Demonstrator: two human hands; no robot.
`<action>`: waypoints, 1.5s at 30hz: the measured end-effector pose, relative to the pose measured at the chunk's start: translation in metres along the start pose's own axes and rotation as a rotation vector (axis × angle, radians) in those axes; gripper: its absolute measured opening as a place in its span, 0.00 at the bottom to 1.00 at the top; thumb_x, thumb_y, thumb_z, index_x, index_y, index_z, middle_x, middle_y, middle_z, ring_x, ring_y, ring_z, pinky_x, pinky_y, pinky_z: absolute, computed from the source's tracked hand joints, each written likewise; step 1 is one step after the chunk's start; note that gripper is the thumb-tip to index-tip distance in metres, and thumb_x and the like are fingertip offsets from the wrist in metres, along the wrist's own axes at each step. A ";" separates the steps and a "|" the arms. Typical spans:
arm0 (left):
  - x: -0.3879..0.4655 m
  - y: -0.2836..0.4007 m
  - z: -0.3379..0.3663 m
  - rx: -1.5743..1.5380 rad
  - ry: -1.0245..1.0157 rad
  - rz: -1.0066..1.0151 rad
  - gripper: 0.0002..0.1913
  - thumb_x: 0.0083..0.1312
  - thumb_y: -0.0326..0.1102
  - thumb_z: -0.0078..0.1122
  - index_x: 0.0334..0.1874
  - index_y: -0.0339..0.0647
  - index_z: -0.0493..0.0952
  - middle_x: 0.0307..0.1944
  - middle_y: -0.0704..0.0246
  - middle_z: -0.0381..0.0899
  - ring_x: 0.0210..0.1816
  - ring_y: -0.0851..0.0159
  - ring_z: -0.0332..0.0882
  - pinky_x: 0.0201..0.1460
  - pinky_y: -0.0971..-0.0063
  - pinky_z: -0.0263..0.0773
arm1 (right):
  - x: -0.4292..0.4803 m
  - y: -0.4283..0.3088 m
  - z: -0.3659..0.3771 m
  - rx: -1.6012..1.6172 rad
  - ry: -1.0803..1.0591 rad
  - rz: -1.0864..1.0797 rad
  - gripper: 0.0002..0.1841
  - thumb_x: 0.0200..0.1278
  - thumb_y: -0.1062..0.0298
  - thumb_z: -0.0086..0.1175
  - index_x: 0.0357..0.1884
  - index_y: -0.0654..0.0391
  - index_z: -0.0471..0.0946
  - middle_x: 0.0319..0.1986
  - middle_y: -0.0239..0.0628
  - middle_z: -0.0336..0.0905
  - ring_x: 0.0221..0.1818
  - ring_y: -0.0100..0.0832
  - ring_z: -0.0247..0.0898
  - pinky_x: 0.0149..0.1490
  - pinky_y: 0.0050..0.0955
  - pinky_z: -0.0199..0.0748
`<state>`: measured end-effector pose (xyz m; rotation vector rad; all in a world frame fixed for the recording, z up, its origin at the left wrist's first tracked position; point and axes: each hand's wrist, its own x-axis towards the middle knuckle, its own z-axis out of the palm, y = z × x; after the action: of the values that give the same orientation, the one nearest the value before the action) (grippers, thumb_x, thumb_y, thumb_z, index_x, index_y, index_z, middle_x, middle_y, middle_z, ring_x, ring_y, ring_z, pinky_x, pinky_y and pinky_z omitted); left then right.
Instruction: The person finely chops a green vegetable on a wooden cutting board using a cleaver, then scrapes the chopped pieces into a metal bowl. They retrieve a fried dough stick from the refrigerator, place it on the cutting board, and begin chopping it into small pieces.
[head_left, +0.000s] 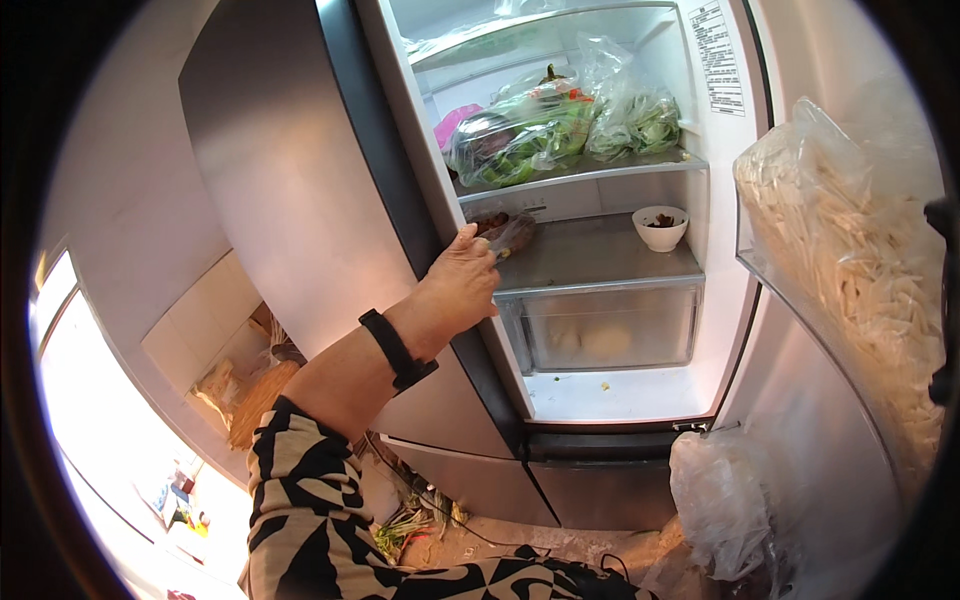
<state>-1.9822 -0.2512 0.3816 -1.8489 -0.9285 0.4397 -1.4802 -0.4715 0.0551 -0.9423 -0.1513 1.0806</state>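
Note:
My left hand (461, 281), with a black band on the wrist, reaches into an open refrigerator (615, 409) past the edge of its closed left door. Its fingers close on the gathered end of a clear plastic bag (516, 234) with dark brown food inside, on the middle shelf (600, 247). My fingertips are partly hidden behind the hand. To the right on this shelf stands a white bowl (660, 234) holding dark pieces. Above, bagged green vegetables (525, 142) fill the upper shelf. My right hand is out of view.
The right door (814, 360) stands open, a large bag of pale strips (840, 277) in its shelf. Below the middle shelf is a translucent drawer (611, 330). A white plastic bag (716, 499) hangs low at the right. Vegetables (405, 529) and a cable lie on the floor.

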 end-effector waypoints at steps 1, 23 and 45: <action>-0.004 0.000 -0.001 -0.036 0.118 0.025 0.24 0.54 0.57 0.60 0.41 0.43 0.78 0.40 0.69 0.74 0.49 0.63 0.66 0.59 0.65 0.51 | 0.000 0.000 -0.001 -0.001 0.001 0.001 0.25 0.60 0.39 0.49 0.45 0.52 0.71 0.32 0.29 0.64 0.34 0.29 0.57 0.35 0.33 0.56; -0.017 0.013 -0.018 -0.019 -0.144 -0.010 0.06 0.54 0.37 0.57 0.25 0.53 0.83 0.25 0.78 0.78 0.37 0.68 0.73 0.41 0.73 0.60 | -0.036 -0.003 -0.042 -0.004 0.043 0.021 0.25 0.58 0.37 0.49 0.40 0.51 0.72 0.25 0.25 0.61 0.26 0.25 0.54 0.28 0.27 0.52; -0.282 0.018 -0.096 -0.168 0.465 -0.286 0.14 0.53 0.42 0.64 0.40 0.48 0.79 0.48 0.68 0.74 0.54 0.59 0.68 0.60 0.62 0.58 | -0.081 0.199 -0.133 -0.929 0.227 0.717 0.15 0.62 0.60 0.53 0.43 0.59 0.72 0.28 0.40 0.71 0.22 0.33 0.67 0.24 0.36 0.65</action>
<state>-2.0929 -0.5283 0.3808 -1.8186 -0.9027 -0.2445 -1.5858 -0.5864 -0.1435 -2.0492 -0.1284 1.5777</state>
